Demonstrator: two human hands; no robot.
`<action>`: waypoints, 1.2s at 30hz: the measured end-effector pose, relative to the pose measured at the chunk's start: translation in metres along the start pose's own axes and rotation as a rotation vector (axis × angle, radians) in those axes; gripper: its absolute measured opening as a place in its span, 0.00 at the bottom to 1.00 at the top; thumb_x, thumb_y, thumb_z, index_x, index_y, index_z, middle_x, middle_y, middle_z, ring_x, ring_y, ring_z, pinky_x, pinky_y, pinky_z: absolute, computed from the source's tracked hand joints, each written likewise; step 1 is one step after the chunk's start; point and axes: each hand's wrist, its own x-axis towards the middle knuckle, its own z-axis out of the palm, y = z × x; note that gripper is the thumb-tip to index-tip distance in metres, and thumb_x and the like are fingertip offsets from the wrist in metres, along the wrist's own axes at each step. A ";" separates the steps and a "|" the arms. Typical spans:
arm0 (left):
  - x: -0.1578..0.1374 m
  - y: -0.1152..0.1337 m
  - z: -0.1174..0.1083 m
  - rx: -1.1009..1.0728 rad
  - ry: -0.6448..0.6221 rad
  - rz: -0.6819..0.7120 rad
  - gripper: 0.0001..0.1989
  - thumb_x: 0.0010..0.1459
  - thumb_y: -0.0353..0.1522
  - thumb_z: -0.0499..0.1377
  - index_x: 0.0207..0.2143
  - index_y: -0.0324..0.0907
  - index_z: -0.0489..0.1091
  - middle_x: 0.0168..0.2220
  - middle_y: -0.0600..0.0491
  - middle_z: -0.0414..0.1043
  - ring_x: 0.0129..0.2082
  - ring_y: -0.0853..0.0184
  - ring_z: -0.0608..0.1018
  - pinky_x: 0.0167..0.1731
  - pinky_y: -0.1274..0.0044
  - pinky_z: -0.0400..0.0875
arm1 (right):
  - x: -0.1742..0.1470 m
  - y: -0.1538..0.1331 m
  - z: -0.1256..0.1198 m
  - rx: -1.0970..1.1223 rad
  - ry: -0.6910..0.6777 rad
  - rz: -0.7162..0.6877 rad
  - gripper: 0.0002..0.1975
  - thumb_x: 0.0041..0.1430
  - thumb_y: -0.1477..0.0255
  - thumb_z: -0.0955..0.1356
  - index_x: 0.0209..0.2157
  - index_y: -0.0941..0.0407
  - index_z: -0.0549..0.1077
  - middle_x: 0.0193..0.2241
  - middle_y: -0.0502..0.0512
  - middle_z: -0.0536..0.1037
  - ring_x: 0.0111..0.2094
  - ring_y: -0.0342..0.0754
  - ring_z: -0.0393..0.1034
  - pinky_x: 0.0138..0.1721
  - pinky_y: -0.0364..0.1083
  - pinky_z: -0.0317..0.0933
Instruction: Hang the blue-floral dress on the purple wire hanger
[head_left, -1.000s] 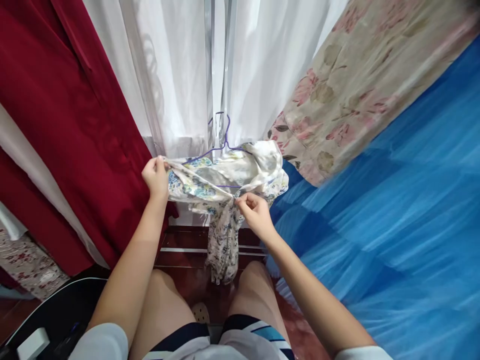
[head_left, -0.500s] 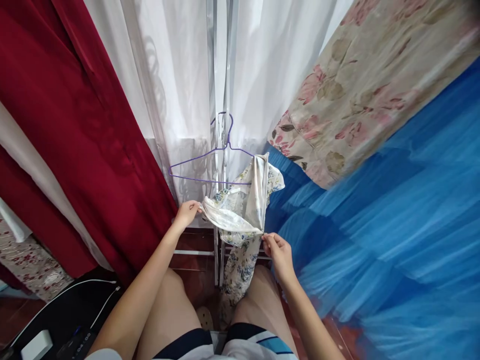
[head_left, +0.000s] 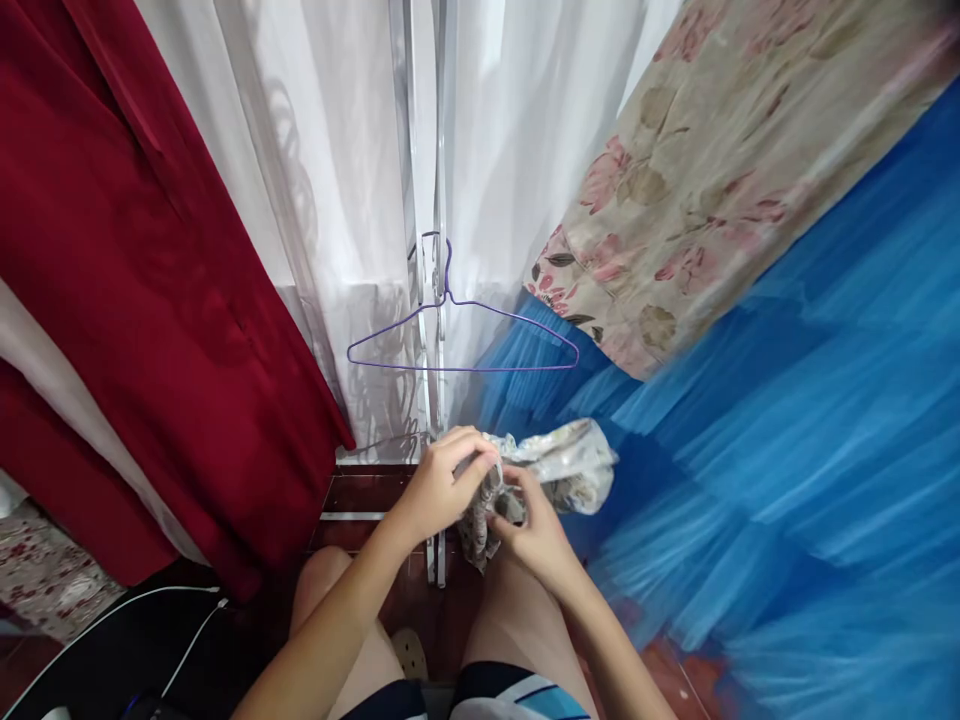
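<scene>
A floral garment (head_left: pixel 577 465), pale with a bluish print, is bunched between my two hands below the hanger. My left hand (head_left: pixel 450 482) pinches an edge of the cloth. On its right side, my right hand (head_left: pixel 534 525) has its thumb and fingers curved around the fabric, gripping it. Part of the garment sticks out to the right and part hangs down above my knee. The purple wire hanger (head_left: pixel 463 368) hangs bare on the metal rack (head_left: pixel 427 350), above both hands.
Red cloth (head_left: pixel 195 350) hangs at the left, with white curtains (head_left: pixel 330 150) behind the rack. To the right hang a pink-flowered cloth (head_left: pixel 637 210) and blue tulle (head_left: pixel 750 450). A black surface with white cables (head_left: pixel 112 610) lies at the lower left.
The floral garment has come off the purple hanger and is lower, bunched up. My left hand has moved right and down, close to my right hand, which shifted slightly left and down.
</scene>
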 end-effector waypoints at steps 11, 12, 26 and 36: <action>-0.061 -0.031 -0.009 -0.483 -0.415 -0.310 0.25 0.66 0.46 0.52 0.61 0.44 0.63 0.54 0.44 0.70 0.55 0.57 0.71 0.56 0.65 0.64 | -0.021 -0.044 -0.014 0.792 -0.585 0.418 0.18 0.52 0.61 0.75 0.40 0.59 0.77 0.39 0.59 0.80 0.42 0.54 0.74 0.49 0.52 0.65; -0.077 -0.035 -0.005 -0.535 -0.476 -0.366 0.26 0.64 0.46 0.56 0.59 0.43 0.65 0.54 0.44 0.70 0.55 0.56 0.71 0.56 0.65 0.64 | -0.022 -0.043 -0.016 0.852 -0.595 0.457 0.18 0.51 0.60 0.75 0.38 0.59 0.78 0.36 0.59 0.81 0.39 0.53 0.75 0.47 0.51 0.66; -0.126 -0.095 -0.121 0.589 -0.395 -0.297 0.07 0.54 0.28 0.56 0.29 0.44 0.74 0.36 0.50 0.76 0.45 0.59 0.71 0.50 0.67 0.57 | 0.020 -0.046 -0.086 0.586 -0.602 0.291 0.24 0.45 0.66 0.78 0.46 0.54 0.77 0.41 0.60 0.81 0.40 0.58 0.76 0.43 0.53 0.70; -0.021 -0.118 -0.219 0.243 0.284 -0.328 0.09 0.47 0.30 0.53 0.29 0.41 0.72 0.34 0.50 0.76 0.38 0.61 0.73 0.44 0.72 0.64 | 0.052 -0.065 -0.043 0.483 -0.398 0.067 0.20 0.49 0.61 0.76 0.42 0.59 0.80 0.40 0.59 0.82 0.41 0.58 0.76 0.44 0.51 0.70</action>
